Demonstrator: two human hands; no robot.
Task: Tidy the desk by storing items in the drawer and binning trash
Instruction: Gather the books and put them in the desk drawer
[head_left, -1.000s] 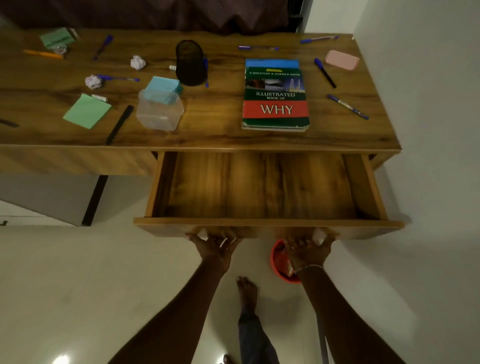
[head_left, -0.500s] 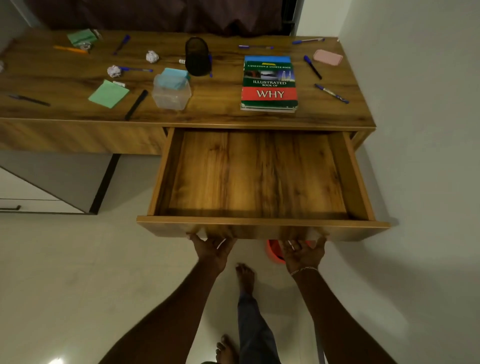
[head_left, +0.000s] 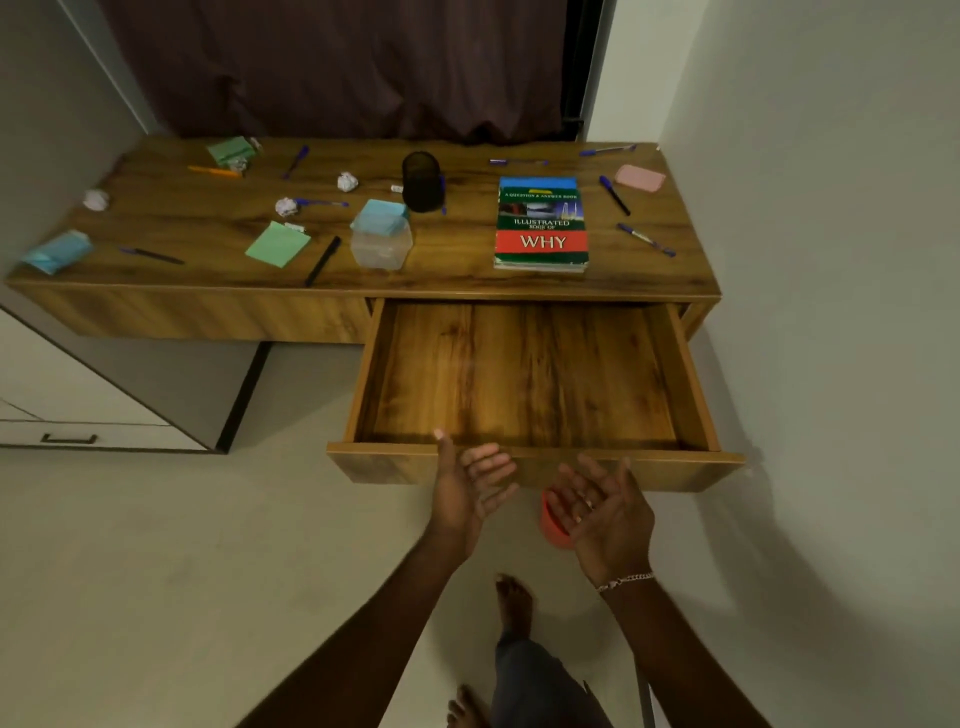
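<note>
The wooden drawer (head_left: 535, 462) is pulled far out of the desk (head_left: 467, 283) and holds nothing. My left hand (head_left: 470, 491) and my right hand (head_left: 602, 506) hover palm-up just in front of the drawer's front board, fingers relaxed, holding nothing. On the desk lie a book titled WHY (head_left: 541, 223), a clear plastic box (head_left: 381, 244), a black mesh pen cup (head_left: 421, 181), several pens such as one near the right edge (head_left: 645, 239), green sticky notes (head_left: 277, 244), a pink pad (head_left: 640, 178) and crumpled paper balls (head_left: 347, 182). A red bin (head_left: 550, 525) shows below the drawer.
A white wall runs close along the right side of the desk and drawer. A white cabinet with a black handle (head_left: 69, 439) stands at the left. My bare feet (head_left: 514, 605) are on the pale floor below the drawer. A dark curtain hangs behind the desk.
The drawer slid further out. Both hands have let go of the drawer's front and now hover open in front of it. The camera has pulled back.
</note>
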